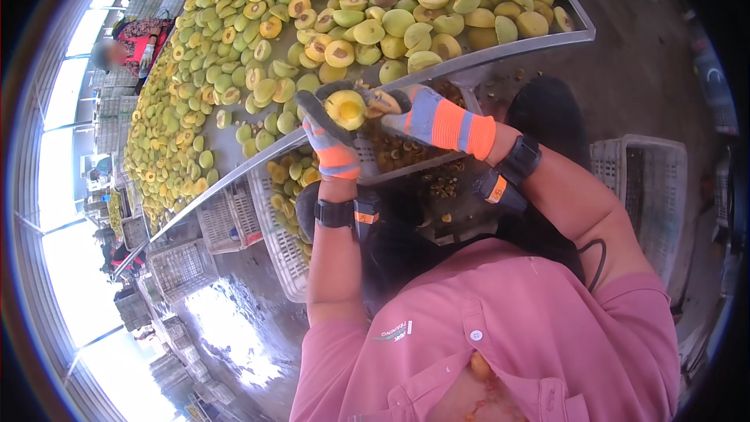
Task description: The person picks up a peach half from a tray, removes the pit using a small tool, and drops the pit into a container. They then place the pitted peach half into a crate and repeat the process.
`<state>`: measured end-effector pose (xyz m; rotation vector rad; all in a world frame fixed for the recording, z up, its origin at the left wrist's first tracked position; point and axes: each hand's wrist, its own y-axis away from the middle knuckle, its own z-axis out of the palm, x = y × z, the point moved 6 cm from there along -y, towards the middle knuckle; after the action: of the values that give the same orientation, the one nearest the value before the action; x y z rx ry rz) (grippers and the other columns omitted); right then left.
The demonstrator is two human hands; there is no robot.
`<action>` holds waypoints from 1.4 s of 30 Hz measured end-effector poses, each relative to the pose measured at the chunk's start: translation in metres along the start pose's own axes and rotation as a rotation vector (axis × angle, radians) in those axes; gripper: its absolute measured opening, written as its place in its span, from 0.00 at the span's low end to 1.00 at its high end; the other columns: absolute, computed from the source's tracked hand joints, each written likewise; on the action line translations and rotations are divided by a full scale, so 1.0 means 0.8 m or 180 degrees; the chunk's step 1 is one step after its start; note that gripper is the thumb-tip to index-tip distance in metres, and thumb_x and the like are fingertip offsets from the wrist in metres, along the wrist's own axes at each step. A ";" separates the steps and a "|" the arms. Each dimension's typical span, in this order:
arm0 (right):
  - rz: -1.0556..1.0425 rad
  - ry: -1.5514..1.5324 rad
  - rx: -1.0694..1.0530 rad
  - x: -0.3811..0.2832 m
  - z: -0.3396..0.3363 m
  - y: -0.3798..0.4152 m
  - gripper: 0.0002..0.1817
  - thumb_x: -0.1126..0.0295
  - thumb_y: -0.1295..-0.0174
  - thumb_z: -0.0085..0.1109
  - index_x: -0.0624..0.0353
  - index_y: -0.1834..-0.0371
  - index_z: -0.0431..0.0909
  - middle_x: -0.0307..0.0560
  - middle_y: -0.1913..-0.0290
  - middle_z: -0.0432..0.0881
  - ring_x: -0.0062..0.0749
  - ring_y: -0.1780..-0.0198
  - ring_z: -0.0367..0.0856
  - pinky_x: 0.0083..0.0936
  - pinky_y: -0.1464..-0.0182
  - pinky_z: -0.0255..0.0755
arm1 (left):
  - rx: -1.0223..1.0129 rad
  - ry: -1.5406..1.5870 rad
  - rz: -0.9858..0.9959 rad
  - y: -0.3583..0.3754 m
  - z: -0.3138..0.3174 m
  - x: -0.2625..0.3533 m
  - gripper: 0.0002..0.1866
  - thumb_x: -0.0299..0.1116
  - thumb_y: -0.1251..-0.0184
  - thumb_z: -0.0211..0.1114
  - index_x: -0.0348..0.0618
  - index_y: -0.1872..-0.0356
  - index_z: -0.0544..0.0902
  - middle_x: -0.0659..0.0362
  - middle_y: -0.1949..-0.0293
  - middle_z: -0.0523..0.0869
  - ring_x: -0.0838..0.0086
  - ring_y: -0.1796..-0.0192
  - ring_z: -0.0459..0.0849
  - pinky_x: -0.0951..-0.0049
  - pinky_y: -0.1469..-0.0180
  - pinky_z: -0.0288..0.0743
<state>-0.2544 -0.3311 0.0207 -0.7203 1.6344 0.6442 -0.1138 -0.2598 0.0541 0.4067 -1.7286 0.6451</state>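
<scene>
My left hand (pixel 330 137), in a grey, orange and blue work glove, is closed around a yellow-green fruit half (pixel 345 109). The cut side faces up and shows a yellow hollow in its middle. Close against the fruit's right side is my right hand (pixel 433 119), in a matching glove, with its fingers curled together. Something small and tan-brown shows at those fingers; I cannot make out what it is. Both hands are just over the metal front edge of a table (pixel 500 53) spread with many halved fruits (pixel 367 31), some with brown pits in them.
Below my hands stand a white crate (pixel 285 262) with fruit halves and a container (pixel 418 166) of brown scraps. An upright crate (pixel 660 203) is at the right. More crates (pixel 183 270) line the floor at left. A person in red (pixel 147 47) is at the table's far left.
</scene>
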 end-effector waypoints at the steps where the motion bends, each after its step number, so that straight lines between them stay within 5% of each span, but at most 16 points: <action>1: 0.0189 0.0120 -0.0150 -0.001 0.003 0.008 0.25 0.53 0.48 0.63 0.71 0.65 0.80 0.63 0.69 0.82 0.51 0.64 0.82 0.36 0.60 0.73 | -0.0021 -0.0603 0.0383 0.001 0.001 0.002 0.28 0.52 0.23 0.42 0.35 0.57 0.80 0.59 0.63 0.84 0.75 0.62 0.82 0.76 0.60 0.78; 4: 0.0674 0.0560 -0.0521 -0.025 0.006 0.021 0.26 0.50 0.47 0.61 0.68 0.63 0.81 0.65 0.65 0.82 0.55 0.60 0.81 0.37 0.57 0.74 | -0.0042 0.0985 -0.0541 0.003 0.011 -0.019 0.26 0.51 0.23 0.46 0.35 0.57 0.80 0.60 0.63 0.84 0.76 0.62 0.81 0.75 0.59 0.77; 9: 0.0489 0.1286 -0.0797 -0.007 0.019 0.012 0.24 0.50 0.44 0.58 0.62 0.57 0.80 0.63 0.62 0.82 0.56 0.57 0.80 0.40 0.54 0.74 | -0.0307 0.0576 -0.0542 0.000 0.007 -0.031 0.19 0.37 0.29 0.55 0.32 0.47 0.73 0.54 0.61 0.85 0.67 0.62 0.83 0.70 0.57 0.77; 11: 0.0392 0.1585 -0.0813 -0.027 0.014 0.019 0.17 0.57 0.43 0.57 0.59 0.60 0.80 0.60 0.68 0.82 0.56 0.62 0.80 0.41 0.59 0.73 | -0.0561 0.0199 -0.0552 0.002 0.003 -0.041 0.25 0.30 0.37 0.62 0.31 0.41 0.69 0.51 0.60 0.85 0.61 0.61 0.84 0.67 0.56 0.78; 15: -0.0159 0.1926 -0.0856 -0.019 0.004 0.024 0.18 0.56 0.43 0.57 0.59 0.59 0.79 0.60 0.64 0.82 0.55 0.58 0.80 0.41 0.55 0.73 | -0.0799 -0.0537 -0.0295 -0.001 -0.013 -0.037 0.37 0.26 0.56 0.74 0.34 0.41 0.69 0.51 0.60 0.85 0.57 0.60 0.84 0.64 0.57 0.77; 17: 0.0193 0.2249 -0.0895 -0.022 -0.015 0.024 0.18 0.56 0.42 0.56 0.59 0.58 0.79 0.60 0.62 0.82 0.55 0.56 0.80 0.42 0.54 0.73 | -0.0716 -0.2739 0.0787 -0.005 -0.029 -0.003 0.37 0.25 0.61 0.74 0.36 0.42 0.71 0.50 0.60 0.86 0.55 0.59 0.84 0.63 0.57 0.78; 19: 0.0373 0.2478 -0.0821 -0.006 -0.029 0.020 0.18 0.55 0.43 0.56 0.59 0.58 0.79 0.59 0.61 0.82 0.54 0.56 0.80 0.42 0.53 0.73 | -0.0318 -0.2582 0.0692 -0.006 -0.078 0.011 0.27 0.26 0.52 0.70 0.37 0.45 0.75 0.54 0.63 0.85 0.63 0.60 0.82 0.68 0.58 0.76; 20: 0.0459 0.2586 -0.0779 0.001 -0.033 0.019 0.18 0.55 0.43 0.56 0.59 0.58 0.79 0.59 0.61 0.82 0.54 0.55 0.80 0.42 0.53 0.73 | 0.0044 -0.1191 -0.0126 -0.005 -0.118 -0.006 0.23 0.26 0.47 0.67 0.38 0.47 0.77 0.56 0.64 0.84 0.67 0.61 0.82 0.71 0.59 0.76; 22: 0.0395 0.2581 -0.0742 0.003 -0.033 0.017 0.19 0.55 0.45 0.57 0.61 0.59 0.80 0.57 0.59 0.83 0.51 0.53 0.81 0.40 0.52 0.75 | 0.0475 -0.0807 -0.0956 0.005 -0.183 -0.038 0.14 0.27 0.38 0.63 0.39 0.51 0.81 0.60 0.66 0.84 0.75 0.62 0.81 0.76 0.60 0.75; 23: 0.0351 0.2580 -0.0769 0.003 -0.031 0.019 0.20 0.55 0.45 0.57 0.61 0.59 0.79 0.57 0.59 0.83 0.51 0.53 0.81 0.40 0.52 0.75 | 0.0680 -0.0945 -0.1402 0.017 -0.216 -0.057 0.12 0.32 0.35 0.63 0.39 0.54 0.83 0.59 0.62 0.85 0.75 0.60 0.81 0.76 0.56 0.73; 25: 0.0350 0.2599 -0.0892 0.007 -0.024 0.021 0.19 0.55 0.44 0.56 0.61 0.60 0.79 0.57 0.58 0.83 0.52 0.53 0.81 0.40 0.51 0.74 | -0.0002 -0.2624 -0.1212 0.031 -0.280 -0.115 0.15 0.33 0.39 0.65 0.40 0.53 0.83 0.54 0.59 0.86 0.69 0.58 0.83 0.72 0.53 0.74; 27: 0.0343 0.2556 -0.0955 0.001 -0.020 0.023 0.19 0.55 0.44 0.56 0.60 0.60 0.79 0.57 0.58 0.83 0.51 0.53 0.81 0.40 0.51 0.74 | 0.0199 -0.3388 -0.1233 0.039 -0.290 -0.114 0.16 0.35 0.41 0.66 0.42 0.52 0.83 0.51 0.57 0.86 0.66 0.55 0.84 0.69 0.52 0.75; 29: 0.0383 0.2530 -0.0980 -0.006 -0.019 0.021 0.19 0.55 0.44 0.56 0.60 0.62 0.79 0.57 0.58 0.83 0.52 0.53 0.81 0.41 0.51 0.74 | 0.0521 -0.3980 -0.0768 0.032 -0.262 -0.079 0.16 0.35 0.39 0.64 0.41 0.52 0.83 0.50 0.55 0.86 0.63 0.52 0.85 0.68 0.51 0.76; 34: 0.0246 0.2468 -0.0696 -0.013 -0.020 0.014 0.20 0.54 0.43 0.56 0.60 0.59 0.77 0.59 0.59 0.82 0.53 0.53 0.80 0.41 0.51 0.73 | -0.0500 -0.2093 -0.0261 -0.070 -0.174 -0.043 0.15 0.35 0.36 0.62 0.41 0.51 0.82 0.51 0.56 0.87 0.63 0.53 0.85 0.68 0.50 0.75; 42: 0.0454 0.1994 -0.0379 -0.018 -0.042 0.006 0.23 0.52 0.43 0.55 0.62 0.56 0.77 0.60 0.56 0.82 0.52 0.51 0.80 0.40 0.47 0.72 | -0.0922 -0.2843 0.0065 -0.177 0.017 -0.080 0.24 0.41 0.46 0.71 0.35 0.52 0.79 0.47 0.55 0.85 0.56 0.51 0.83 0.65 0.48 0.74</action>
<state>-0.2779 -0.3517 0.0409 -0.9618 2.2508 0.6589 -0.0255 -0.3839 0.0190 0.5117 -2.6302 0.2039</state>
